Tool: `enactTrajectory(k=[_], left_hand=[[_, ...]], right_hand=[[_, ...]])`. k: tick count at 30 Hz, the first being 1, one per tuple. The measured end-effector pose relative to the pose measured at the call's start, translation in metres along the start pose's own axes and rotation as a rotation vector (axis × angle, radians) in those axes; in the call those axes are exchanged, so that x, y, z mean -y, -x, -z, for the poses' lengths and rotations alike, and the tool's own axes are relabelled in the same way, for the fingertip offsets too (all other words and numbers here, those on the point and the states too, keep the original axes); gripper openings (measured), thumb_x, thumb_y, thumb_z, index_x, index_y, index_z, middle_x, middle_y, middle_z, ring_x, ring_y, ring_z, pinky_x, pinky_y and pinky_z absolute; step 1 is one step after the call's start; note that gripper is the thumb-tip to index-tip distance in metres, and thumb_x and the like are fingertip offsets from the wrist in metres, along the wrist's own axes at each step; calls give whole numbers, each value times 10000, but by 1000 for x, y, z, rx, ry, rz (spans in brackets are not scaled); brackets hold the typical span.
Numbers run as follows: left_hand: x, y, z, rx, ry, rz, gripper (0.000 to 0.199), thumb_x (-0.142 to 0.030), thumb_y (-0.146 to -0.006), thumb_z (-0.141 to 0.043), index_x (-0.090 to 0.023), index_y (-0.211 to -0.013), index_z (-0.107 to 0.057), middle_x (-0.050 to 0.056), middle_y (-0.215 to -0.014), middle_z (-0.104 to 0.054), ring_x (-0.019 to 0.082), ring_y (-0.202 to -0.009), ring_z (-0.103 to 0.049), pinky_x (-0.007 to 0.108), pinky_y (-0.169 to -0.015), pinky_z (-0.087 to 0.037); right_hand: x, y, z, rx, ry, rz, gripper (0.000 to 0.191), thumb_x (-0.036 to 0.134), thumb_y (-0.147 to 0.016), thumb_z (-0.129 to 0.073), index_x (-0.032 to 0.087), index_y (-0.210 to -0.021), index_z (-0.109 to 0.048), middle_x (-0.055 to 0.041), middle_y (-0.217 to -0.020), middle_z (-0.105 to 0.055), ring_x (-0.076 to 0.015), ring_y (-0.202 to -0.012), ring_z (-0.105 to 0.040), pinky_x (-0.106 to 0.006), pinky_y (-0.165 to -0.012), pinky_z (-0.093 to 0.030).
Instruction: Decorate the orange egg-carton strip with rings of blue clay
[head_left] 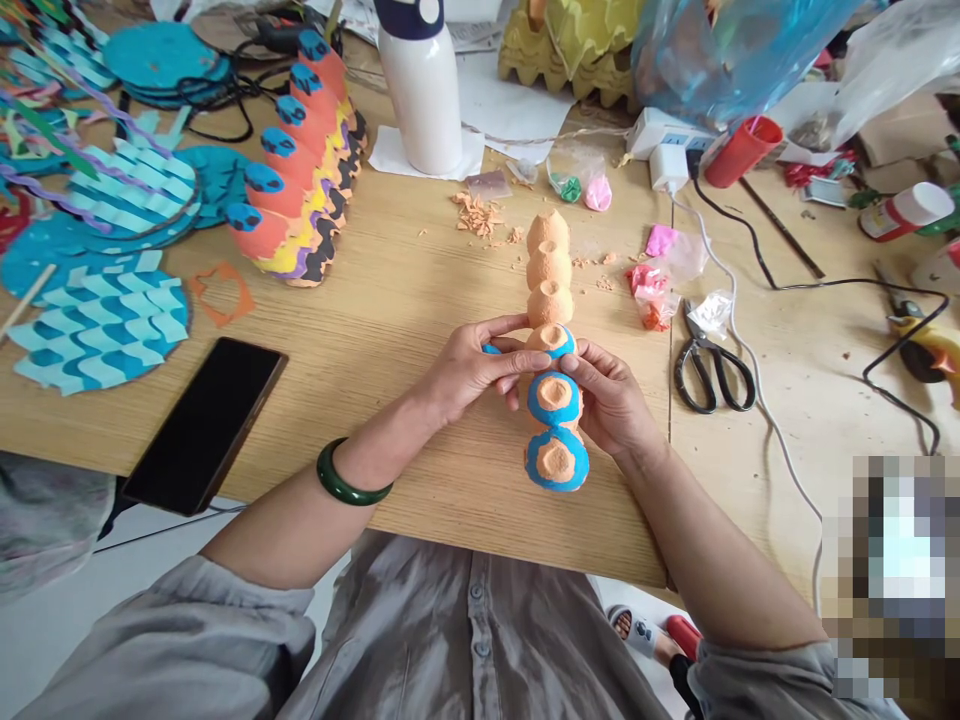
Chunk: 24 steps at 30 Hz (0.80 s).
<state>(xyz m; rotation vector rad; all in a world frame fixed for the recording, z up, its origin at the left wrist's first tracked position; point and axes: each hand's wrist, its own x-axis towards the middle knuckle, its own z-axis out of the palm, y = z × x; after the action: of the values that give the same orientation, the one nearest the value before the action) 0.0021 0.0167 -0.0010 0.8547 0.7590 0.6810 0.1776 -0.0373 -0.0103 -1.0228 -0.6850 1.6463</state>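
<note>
A strip of egg carton with a row of orange-coated bumps lies lengthwise between my hands. Blue clay rings the nearer bumps, leaving their tops orange. My left hand is closed with a bit of blue clay sticking out between its fingers. Its thumb tip presses at the edge of the third bump from the near end. On the other side, my right hand grips the strip, thumb on the blue clay of that same bump. The right fingers are partly hidden beside and below the strip.
A finished-looking striped carton piece and a phone lie left. Black scissors, pink clay packets and a white cable are right. Orange crumbs and a white bottle stand behind.
</note>
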Motion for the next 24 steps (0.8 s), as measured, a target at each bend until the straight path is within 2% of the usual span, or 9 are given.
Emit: enactTrajectory(k=[3, 6, 9, 13, 16, 21, 24], left_hand=[[1, -1, 1, 7, 17, -18, 722, -279, -682, -945, -91, -1328, -682, -95, -543, -556, 57, -468, -493, 187, -430, -469], [0, -2, 1, 13, 51, -14, 683, -272, -676, -936, -117, -1296, -696, -34, -719, -684, 80, -575, -604, 182, -459, -489], [-3, -1, 1, 1, 60, 2, 624, -275, -670, -932, -155, -1245, -721, 2, -861, -740, 100, -658, -668, 176, -490, -501], [-3, -1, 3, -5, 20, -7, 558, -349, -686, -927, -195, -1195, -758, 19, -887, -753, 113, -686, -674, 188, -528, -513], [-2, -1, 3, -51, -63, -30, 560, -403, -692, -922, -184, -1183, -766, 39, -884, -759, 127, -681, -669, 197, -515, -494], [1, -1, 4, -70, -257, -165, 590, -362, -687, -925, -143, -1210, -762, 47, -898, -766, 142, -755, -686, 213, -618, -543], [1, -3, 5, -69, -241, -146, 561, -344, -702, -904, -131, -1201, -761, 44, -893, -761, 130, -717, -675, 206, -584, -535]], right_hand=[[-2, 0, -1, 21, -21, -25, 330, 447, -709, -931, 238, -839, -712, 33, -736, -742, -128, -618, -664, -277, -620, -570], [-2, 2, -3, 2, -37, -8, 285, 448, -741, -902, 249, -849, -728, 32, -749, -753, -128, -617, -669, -276, -623, -580], [1, 4, -5, -2, -20, 26, 246, 450, -763, -879, 265, -875, -761, 27, -806, -778, -135, -664, -692, -282, -671, -598], [3, 6, -7, 13, 21, 48, 219, 448, -789, -854, 277, -905, -782, 15, -859, -802, -149, -708, -707, -301, -710, -604], [1, 7, -8, 29, 45, 50, 212, 434, -800, -857, 274, -928, -803, 14, -863, -805, -143, -738, -715, -290, -742, -606], [-5, 5, -7, -4, 44, 65, 212, 444, -773, -888, 267, -871, -823, 18, -790, -797, -126, -674, -694, -268, -693, -597], [-5, 5, -7, -24, 46, 66, 214, 440, -768, -889, 270, -881, -825, 14, -810, -801, -137, -680, -702, -281, -686, -601]])
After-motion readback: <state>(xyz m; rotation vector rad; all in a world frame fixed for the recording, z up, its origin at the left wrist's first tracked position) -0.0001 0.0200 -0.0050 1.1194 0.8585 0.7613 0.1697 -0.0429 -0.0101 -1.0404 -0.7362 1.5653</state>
